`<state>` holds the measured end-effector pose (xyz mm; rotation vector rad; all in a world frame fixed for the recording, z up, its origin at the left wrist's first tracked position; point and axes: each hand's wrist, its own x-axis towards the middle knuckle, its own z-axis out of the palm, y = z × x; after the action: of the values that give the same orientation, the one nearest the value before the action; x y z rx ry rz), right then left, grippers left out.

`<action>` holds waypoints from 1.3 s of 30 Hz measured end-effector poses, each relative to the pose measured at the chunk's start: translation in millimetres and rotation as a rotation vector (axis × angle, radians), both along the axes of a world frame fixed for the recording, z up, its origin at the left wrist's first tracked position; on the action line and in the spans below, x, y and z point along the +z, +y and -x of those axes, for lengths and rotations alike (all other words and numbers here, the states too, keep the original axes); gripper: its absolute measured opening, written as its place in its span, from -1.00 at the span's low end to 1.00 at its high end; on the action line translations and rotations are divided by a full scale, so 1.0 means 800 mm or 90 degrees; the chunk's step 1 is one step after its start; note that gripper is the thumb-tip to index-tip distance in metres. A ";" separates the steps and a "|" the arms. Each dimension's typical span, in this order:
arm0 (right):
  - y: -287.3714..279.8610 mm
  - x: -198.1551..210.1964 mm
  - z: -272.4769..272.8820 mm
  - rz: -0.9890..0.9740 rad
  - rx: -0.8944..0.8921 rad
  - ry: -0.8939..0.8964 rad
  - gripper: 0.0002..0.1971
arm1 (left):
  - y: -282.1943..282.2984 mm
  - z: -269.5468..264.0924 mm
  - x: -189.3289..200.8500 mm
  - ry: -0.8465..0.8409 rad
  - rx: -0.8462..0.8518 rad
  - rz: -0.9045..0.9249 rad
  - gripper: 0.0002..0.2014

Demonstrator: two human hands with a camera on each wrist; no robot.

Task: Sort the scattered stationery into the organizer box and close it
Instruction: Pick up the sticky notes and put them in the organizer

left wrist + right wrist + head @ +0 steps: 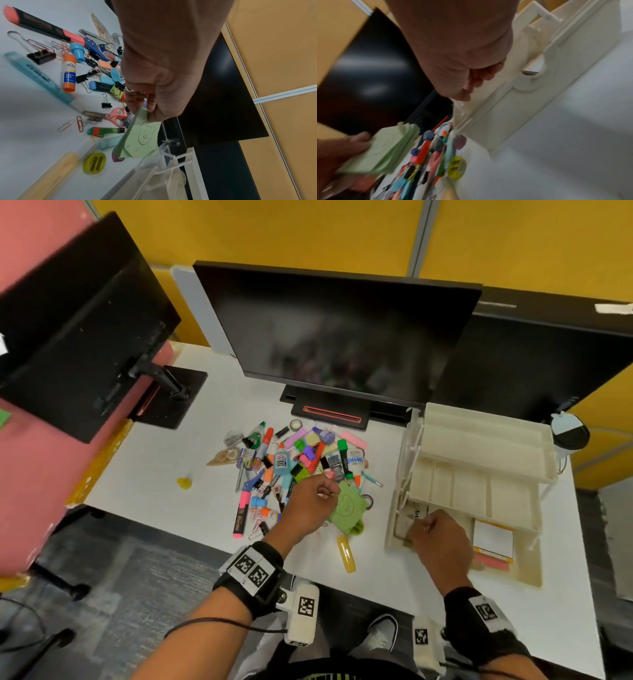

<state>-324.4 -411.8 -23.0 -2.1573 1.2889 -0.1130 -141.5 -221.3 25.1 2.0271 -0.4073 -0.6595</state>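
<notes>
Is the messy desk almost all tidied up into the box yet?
Not yet. The organizer box stands open, with only some note pads in its bottom tray. The left hand pinches a green sticky pad, lifted off the desk. The right hand is at the box's bottom tray. The big pile of stationery is still left, and closing the box.

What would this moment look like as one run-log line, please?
left hand: pinches green sticky-note pad | right hand: at organizer box | box: open

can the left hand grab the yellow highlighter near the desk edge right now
Probably not yet: the left hand already pinches the green sticky-note pad. The yellow highlighter lies uncovered nearby.
</notes>
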 end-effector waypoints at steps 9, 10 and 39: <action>0.061 0.045 -0.113 -0.209 0.218 -0.171 -0.53 | -0.004 -0.084 0.013 0.097 -0.204 0.039 -0.81; 0.057 0.039 -0.128 -0.227 0.226 -0.169 -0.64 | -0.008 -0.094 0.011 0.098 -0.218 0.044 -0.81; 0.053 0.009 -0.145 -0.228 0.087 -0.127 -0.89 | -0.068 -0.259 -0.101 -0.472 -0.433 -0.415 -0.50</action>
<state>-208.5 -369.5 -16.0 -1.8681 0.9641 -0.0362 65.4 -275.5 -55.5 2.7412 -1.5253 -0.4248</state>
